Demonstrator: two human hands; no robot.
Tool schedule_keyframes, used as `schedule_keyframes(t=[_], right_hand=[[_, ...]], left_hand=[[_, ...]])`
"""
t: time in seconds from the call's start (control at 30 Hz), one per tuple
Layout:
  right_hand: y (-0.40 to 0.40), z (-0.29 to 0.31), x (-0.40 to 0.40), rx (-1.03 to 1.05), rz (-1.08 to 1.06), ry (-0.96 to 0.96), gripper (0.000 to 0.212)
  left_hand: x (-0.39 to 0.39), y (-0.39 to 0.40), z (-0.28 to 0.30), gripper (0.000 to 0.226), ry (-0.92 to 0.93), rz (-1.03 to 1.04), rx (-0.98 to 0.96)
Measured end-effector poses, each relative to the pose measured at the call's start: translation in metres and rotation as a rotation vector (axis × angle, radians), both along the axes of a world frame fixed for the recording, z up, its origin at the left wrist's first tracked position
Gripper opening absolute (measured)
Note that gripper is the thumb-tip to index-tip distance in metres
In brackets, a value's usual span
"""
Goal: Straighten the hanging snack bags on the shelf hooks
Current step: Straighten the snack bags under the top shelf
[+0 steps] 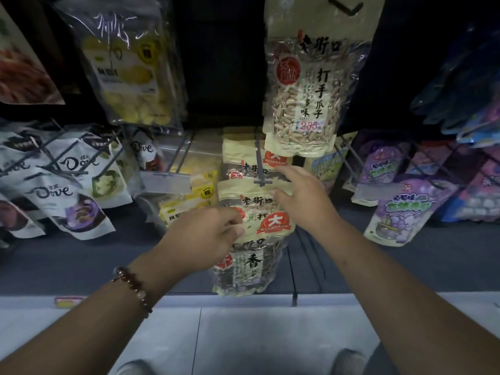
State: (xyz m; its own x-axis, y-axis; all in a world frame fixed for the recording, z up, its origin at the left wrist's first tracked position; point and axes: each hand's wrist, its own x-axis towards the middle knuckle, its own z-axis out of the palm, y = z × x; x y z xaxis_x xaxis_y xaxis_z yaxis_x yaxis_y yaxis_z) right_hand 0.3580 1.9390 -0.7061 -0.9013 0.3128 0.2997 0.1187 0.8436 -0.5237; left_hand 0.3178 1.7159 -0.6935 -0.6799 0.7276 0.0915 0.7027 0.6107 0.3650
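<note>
two bare hands reach toward a row of seed bags that hang one behind another on a hook in the middle of the shelf. the front seed bag hangs lowest and leans a little to the left, its bottom edge near the pale floor. the left hand is at the left edge of these bags, with its fingers curled and the thumb and fingertips touching the bag, so it looks like a pinch on the bag's edge. a bead bracelet sits on that wrist. the right hand is on the right side of the same bags, fingers spread and mostly straight, its fingertips touching the top of a bag just beside the end of the hook. it holds nothing. above them one more seed bag hangs on a higher hook, with a red round mark on it. to the upper left hangs a clear bag with yellow snacks. on the left side are white chocolate bags in a messy bunch. on the right side are purple grape candy bags. two shoe tips show at the bottom.
</note>
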Motion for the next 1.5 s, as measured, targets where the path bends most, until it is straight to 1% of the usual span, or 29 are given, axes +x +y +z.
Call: schedule_keyframes(t=[0.1, 0.2, 0.27, 0.33, 0.47, 0.6, 0.7, 0.8, 0.93, 1.1, 1.17, 1.3, 1.5], right_hand=[[0.0, -0.004, -0.01, 0.009, -0.005, -0.042, 0.044], [0.0, -0.006, -0.015, -0.088, -0.024, -0.063, 0.029], [0.0, -0.005, -0.016, -0.085, -0.037, -0.053, 0.021], [-0.002, -0.004, -0.014, -0.04, -0.026, -0.056, 0.018], [-0.001, -0.001, -0.008, -0.087, 0.019, -0.051, 0.012], [0.002, 0.005, 0.013, -0.048, 0.075, -0.11, 0.015], [0.004, 0.013, 0.033, -0.028, 0.066, -0.146, 0.016], [0.009, 0.023, 0.05, -0.001, 0.061, -0.157, 0.014], [0.013, 0.036, 0.075, 0.065, 0.064, -0.161, 0.014], [0.022, 0.05, 0.105, 0.061, 0.028, -0.078, 0.012], [0.026, 0.054, 0.114, 0.052, 0.018, -0.069, 0.011], [0.037, 0.061, 0.126, 0.051, -0.03, -0.026, 0.011], [0.051, 0.084, 0.14, 0.074, -0.063, 0.15, 0.007]], left_hand=[[-0.001, 0.005, -0.003, 0.017, 0.015, -0.006, -0.014], [-0.004, 0.007, -0.006, 0.018, 0.014, -0.002, -0.019], [-0.007, 0.007, -0.008, 0.018, 0.017, -0.006, -0.022], [-0.009, 0.006, -0.008, 0.017, 0.014, -0.007, -0.03], [-0.015, 0.0, -0.009, 0.016, 0.008, 0.025, -0.022], [-0.016, -0.006, -0.003, 0.012, -0.009, 0.065, -0.007], [-0.015, -0.012, 0.001, 0.014, -0.005, 0.063, -0.001], [-0.017, -0.018, 0.002, 0.018, 0.0, 0.083, -0.021], [-0.024, -0.025, -0.004, 0.018, -0.008, 0.134, -0.043], [-0.027, -0.022, -0.008, 0.015, -0.002, 0.15, -0.018], [-0.026, -0.015, -0.008, 0.013, 0.031, 0.134, 0.0], [-0.024, 0.003, -0.005, 0.016, 0.053, 0.143, 0.035], [-0.032, 0.03, -0.009, 0.017, 0.064, 0.196, 0.086]])
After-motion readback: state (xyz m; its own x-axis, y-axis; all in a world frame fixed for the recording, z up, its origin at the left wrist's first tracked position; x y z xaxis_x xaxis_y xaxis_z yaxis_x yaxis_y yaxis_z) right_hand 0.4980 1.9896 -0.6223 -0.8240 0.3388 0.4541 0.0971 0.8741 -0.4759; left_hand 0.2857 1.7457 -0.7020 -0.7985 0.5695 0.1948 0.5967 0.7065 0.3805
